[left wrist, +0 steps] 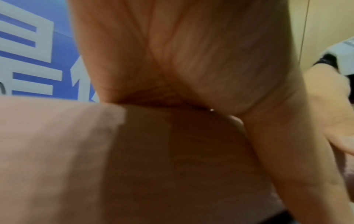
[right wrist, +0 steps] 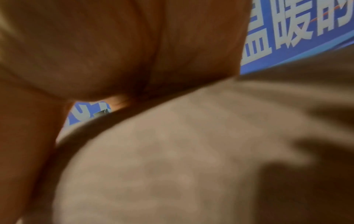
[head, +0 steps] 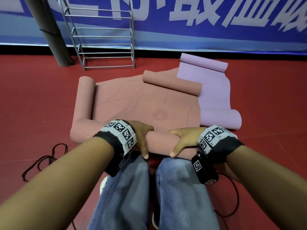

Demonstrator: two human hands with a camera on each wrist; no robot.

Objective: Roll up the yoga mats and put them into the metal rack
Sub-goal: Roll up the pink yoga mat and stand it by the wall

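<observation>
A salmon-pink yoga mat (head: pixel 141 103) lies spread on the red floor, its left and far ends curled up. Its near end is a roll (head: pixel 161 141) lying across in front of my knees. My left hand (head: pixel 145 140) grips the roll, thumb on the near side and fingers over the top. My right hand (head: pixel 180 140) grips it the same way, just to the right. The left wrist view shows my left palm (left wrist: pixel 191 60) pressed on the roll (left wrist: pixel 95 159). The right wrist view shows my right palm (right wrist: pixel 95 53) on the roll (right wrist: pixel 191 151). A purple mat (head: pixel 214 90) lies at the right, partly under the pink one.
The metal rack (head: pixel 103 37) stands at the back left against a blue banner wall (head: pixel 199 35). A dark grey rolled mat (head: pixel 53 39) leans beside it. A black cord (head: pixel 44 160) lies on the floor at my left. My knees in jeans (head: pixel 132 188) are just behind the roll.
</observation>
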